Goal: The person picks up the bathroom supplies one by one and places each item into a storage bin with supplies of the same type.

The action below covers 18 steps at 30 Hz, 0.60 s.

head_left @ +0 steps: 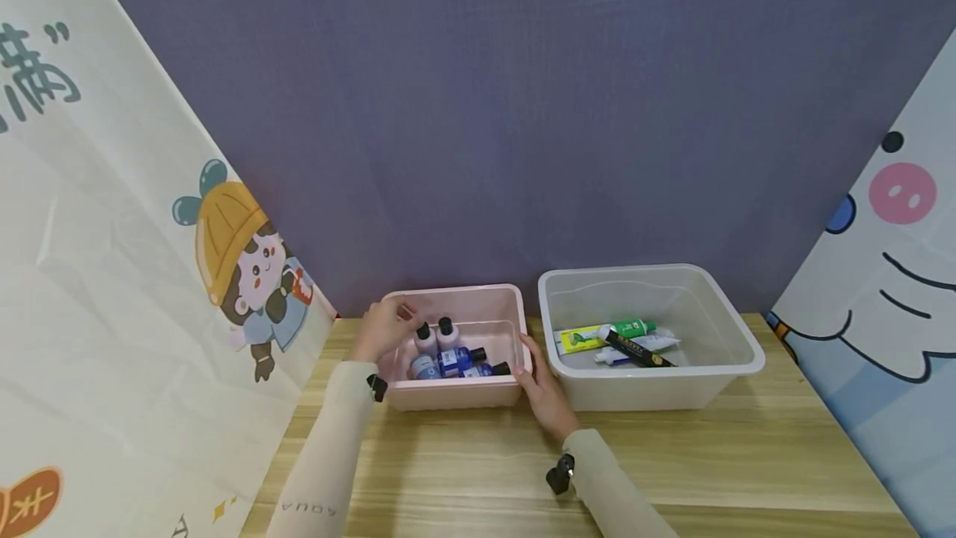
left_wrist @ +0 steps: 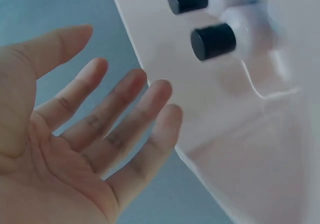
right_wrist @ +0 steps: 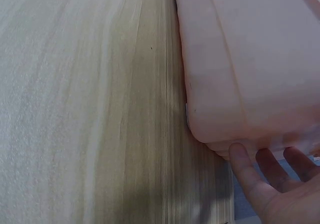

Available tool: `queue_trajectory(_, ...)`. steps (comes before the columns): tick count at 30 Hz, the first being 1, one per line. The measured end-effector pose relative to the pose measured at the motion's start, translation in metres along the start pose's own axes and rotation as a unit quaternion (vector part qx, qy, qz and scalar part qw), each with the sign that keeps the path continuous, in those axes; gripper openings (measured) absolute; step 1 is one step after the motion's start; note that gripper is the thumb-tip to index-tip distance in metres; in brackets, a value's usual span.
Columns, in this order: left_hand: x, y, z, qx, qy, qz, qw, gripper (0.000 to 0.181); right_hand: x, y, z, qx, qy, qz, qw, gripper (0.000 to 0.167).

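My left hand (head_left: 384,326) is at the left rim of a pink bin (head_left: 456,395). In the left wrist view its fingers (left_wrist: 162,119) are spread and relaxed, with nothing in them. Inside the bin, two pale bottles (head_left: 448,336) with black caps stand beside several blue bottles (head_left: 451,361), some tipped over with dark caps to the right. My right hand (head_left: 548,397) rests against the bin's right end, near its front corner. In the right wrist view, fingertips (right_wrist: 240,154) touch the outer wall without holding anything.
Right of the pink bin stands a larger white bin (head_left: 650,388). It holds a yellow-green tube (head_left: 590,339), a black tube (head_left: 638,349) and a white tube (head_left: 657,342). Both bins sit on a wooden table (head_left: 463,471), with a dark blue backdrop (head_left: 478,123) behind.
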<state>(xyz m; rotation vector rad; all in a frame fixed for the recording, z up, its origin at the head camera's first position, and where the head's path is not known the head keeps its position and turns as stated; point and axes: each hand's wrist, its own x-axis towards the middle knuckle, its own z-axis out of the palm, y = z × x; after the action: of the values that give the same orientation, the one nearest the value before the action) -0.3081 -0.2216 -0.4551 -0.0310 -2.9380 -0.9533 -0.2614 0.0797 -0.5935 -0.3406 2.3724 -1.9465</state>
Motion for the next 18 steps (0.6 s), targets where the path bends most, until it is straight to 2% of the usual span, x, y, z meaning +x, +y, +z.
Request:
queue_trajectory(5,-0.016,0.009,0.010,-0.019,0.051,0.031,0.9980,0.028,-0.001,-0.001,-0.001,-0.006,0.005,-0.001,1.0000,0.060)
queue_trajectory(8,-0.025,0.015,0.017,-0.032,0.088,0.039,0.9948,0.021,-0.001,-0.001,-0.003,-0.016,0.008,-0.005,0.9998,0.061)
queue_trajectory(13,-0.041,0.023,0.028,-0.060,0.144,0.069,0.9854,0.012,-0.003,-0.002,-0.003,-0.023,0.007,-0.012,0.9996,0.060)
queue_trajectory(18,-0.053,0.028,0.036,-0.089,0.176,0.090,0.9762,0.010,-0.005,-0.002,-0.003,-0.025,0.012,-0.011,0.9995,0.060)
